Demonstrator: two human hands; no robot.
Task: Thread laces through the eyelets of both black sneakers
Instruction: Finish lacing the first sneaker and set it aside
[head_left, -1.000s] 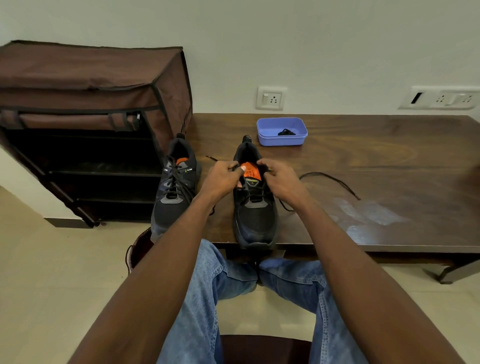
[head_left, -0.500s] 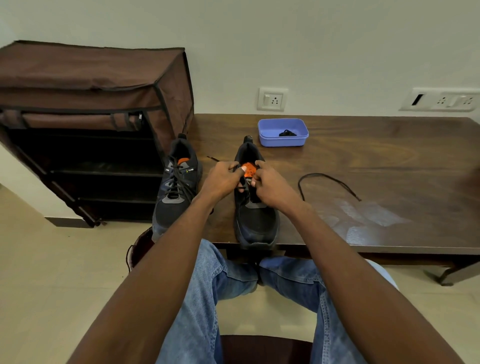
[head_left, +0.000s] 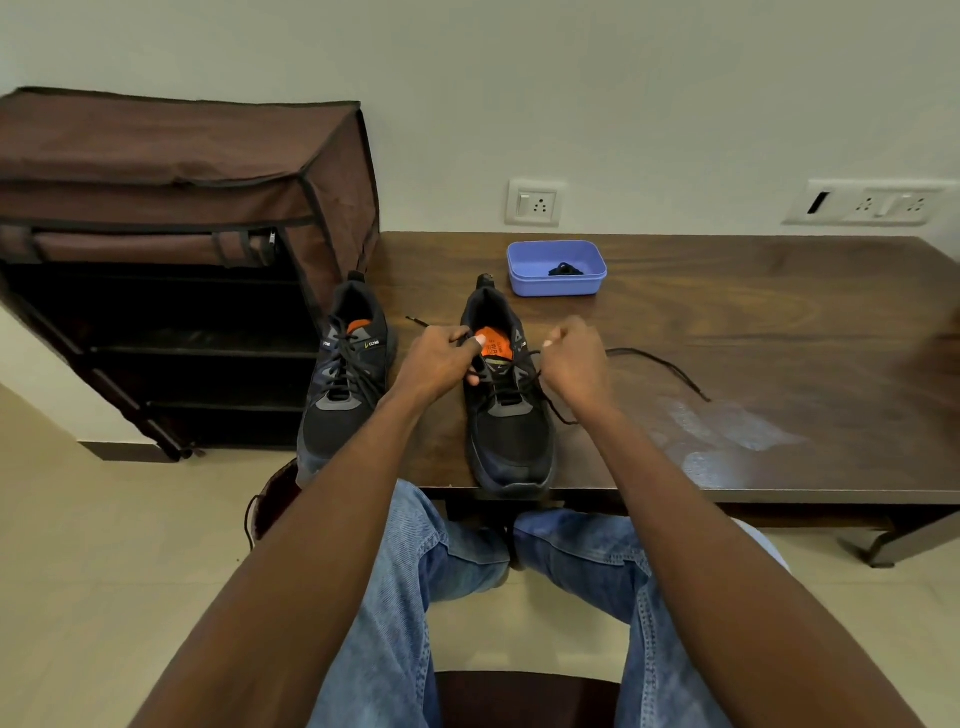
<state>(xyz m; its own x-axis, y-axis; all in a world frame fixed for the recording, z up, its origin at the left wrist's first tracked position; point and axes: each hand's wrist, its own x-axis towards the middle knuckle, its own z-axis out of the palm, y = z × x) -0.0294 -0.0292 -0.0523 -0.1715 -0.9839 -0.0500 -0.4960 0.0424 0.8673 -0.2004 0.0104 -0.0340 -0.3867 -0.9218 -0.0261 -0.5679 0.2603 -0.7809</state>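
Judging by the crossed laces, the black mesh sneaker at the table's left edge looks fully laced, 1 of 2; the black sneaker with the orange tongue is partway. Left hand pinches its black lace at the tongue; right hand is clenched round the other run. Upper eyelets are hidden behind both hands

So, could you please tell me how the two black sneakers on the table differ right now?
The left sneaker is fully laced and untouched; the right sneaker is mid-lacing, both hands pulling its lace, which trails across the table. The left overhangs the table edge more. Both are black with orange tongues.
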